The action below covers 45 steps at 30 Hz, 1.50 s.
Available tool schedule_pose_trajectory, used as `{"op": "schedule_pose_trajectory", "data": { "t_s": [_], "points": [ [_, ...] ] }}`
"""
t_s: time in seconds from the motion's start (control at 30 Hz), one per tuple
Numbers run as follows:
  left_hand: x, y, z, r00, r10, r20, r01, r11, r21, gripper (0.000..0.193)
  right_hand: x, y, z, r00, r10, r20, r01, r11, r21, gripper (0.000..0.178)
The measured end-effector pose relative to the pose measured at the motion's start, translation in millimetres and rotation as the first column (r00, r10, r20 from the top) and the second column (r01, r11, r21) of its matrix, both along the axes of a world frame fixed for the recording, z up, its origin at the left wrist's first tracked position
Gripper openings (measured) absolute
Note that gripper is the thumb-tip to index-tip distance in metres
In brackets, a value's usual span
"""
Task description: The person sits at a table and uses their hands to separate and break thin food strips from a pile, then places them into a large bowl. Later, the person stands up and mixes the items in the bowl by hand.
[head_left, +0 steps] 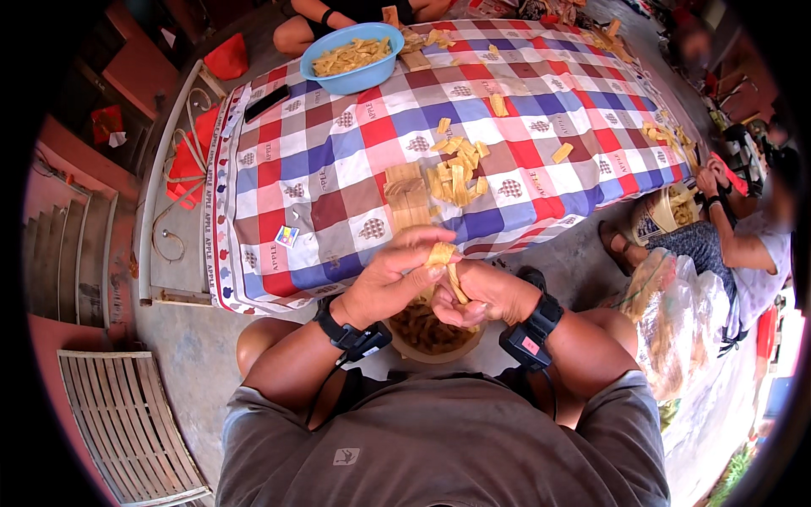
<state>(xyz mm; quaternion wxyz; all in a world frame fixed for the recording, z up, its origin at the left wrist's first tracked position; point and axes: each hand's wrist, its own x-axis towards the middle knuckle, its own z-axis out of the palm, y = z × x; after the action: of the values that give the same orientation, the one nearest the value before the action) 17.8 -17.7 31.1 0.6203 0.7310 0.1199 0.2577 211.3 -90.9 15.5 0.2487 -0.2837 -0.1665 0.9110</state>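
Note:
Above a round tub [404, 346] of brownish-yellow pieces, my two hands meet in front of my body. A flat, pale yellow strip [442, 253] is looped between them, its exact kind unclear. My left hand [393, 275] pinches the looped top with thumb and fingers. My right hand [490, 291] is closed around the lower end, which hangs past its fingertips. Just beyond my hands, a wooden board [408, 196] lies on the checked tablecloth [338, 194]. Beside the board is a loose pile of similar yellow strips [456, 179].
A blue basin [355, 82] filled with yellow strips stands at the far left, near a black phone [267, 102]. Another person sits behind it. At right, a co-worker's hands [714, 176] are above a bucket [657, 215]. A clear plastic bag [676, 325] stands by my right knee.

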Motion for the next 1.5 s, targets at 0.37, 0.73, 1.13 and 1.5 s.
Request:
{"op": "schedule_pose_trajectory", "data": {
  "t_s": [0.37,0.73,1.13,1.5],
  "points": [
    [-4,-16,3,0.997,0.068,0.043,-0.059,0.98,-0.19,0.027,-24,-6,-14,0.755,-0.602,0.26,0.461,0.77,0.442,0.012],
    [4,-6,5,0.94,0.341,-0.026,-0.299,0.854,0.425,0.028,-6,-1,-11,0.333,-0.884,0.329,0.184,0.403,0.896,0.01],
    [4,-8,-15,0.979,0.183,-0.094,-0.206,0.873,-0.443,0.023,-19,-6,1,0.353,-0.841,0.409,0.096,0.468,0.879,0.017],
    [0,-5,-19,0.982,0.158,-0.103,-0.188,0.866,-0.464,0.02,-14,-9,12,0.609,-0.713,0.348,0.328,0.626,0.707,0.02]
  ]
}}
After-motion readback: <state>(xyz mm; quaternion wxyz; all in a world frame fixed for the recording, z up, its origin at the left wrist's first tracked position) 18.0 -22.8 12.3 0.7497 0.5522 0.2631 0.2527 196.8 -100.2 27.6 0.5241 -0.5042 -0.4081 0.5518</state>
